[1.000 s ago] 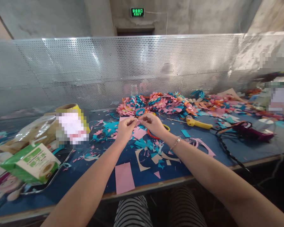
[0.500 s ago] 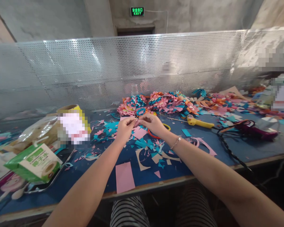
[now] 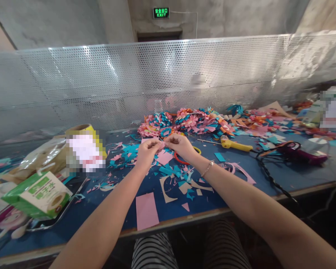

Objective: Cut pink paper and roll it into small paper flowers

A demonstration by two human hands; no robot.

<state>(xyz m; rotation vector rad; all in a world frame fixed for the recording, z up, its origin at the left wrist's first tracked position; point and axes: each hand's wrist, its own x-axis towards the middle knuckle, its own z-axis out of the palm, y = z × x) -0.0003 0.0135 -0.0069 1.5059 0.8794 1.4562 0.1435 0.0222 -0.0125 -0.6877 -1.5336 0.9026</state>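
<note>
My left hand and my right hand meet over the middle of the table, fingertips pinched together. Between them is a small pink paper piece, mostly covered by the fingers. Just below the hands lies a larger pink paper scrap. A red ring-shaped thing rests under my right wrist, partly hidden. Blue paper scraps spread to the left of my left hand. Close to the front edge lies a pink paper rectangle.
Behind the hands is a heap of fringed paper flowers. A yellow-handled glue gun with a black cord lies to the right. At left stand a green-and-white carton and a yellow roll. A perforated metal screen closes the back.
The hands stay together in nearly the same place. Slightly more of the pink paper shows between the fingertips. The whole view has shifted a little.
</note>
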